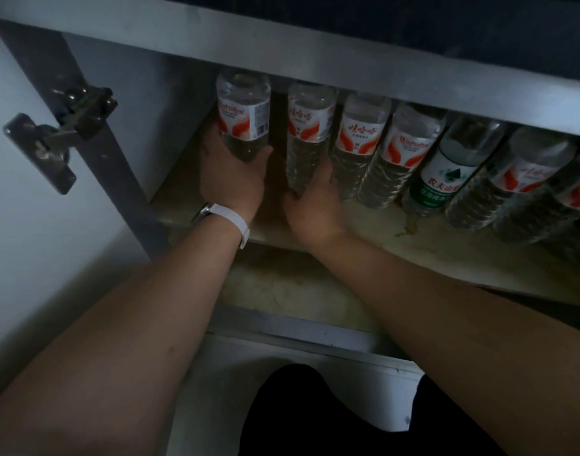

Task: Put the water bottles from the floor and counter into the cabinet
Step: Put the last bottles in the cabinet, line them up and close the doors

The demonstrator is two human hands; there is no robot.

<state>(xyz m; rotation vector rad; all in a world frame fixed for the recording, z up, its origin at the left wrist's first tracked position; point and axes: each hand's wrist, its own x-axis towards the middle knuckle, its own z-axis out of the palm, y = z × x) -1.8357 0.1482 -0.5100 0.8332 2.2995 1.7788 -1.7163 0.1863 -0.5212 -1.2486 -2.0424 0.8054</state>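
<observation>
The left hand (231, 179) gripped one water bottle (243, 113) and the right hand (310, 205) gripped the next bottle (306, 139) on the cabinet shelf (413, 235), so both should have been stood straight beside the row before letting go.

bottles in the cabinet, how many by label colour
Red-and-white label: 7 (one in the left hand, one in the right hand, five more standing along the shelf)
Green-and-white label: 1, the green-label bottle
Total: 8 visible; the row runs off the right edge, so more may be hidden.
</observation>
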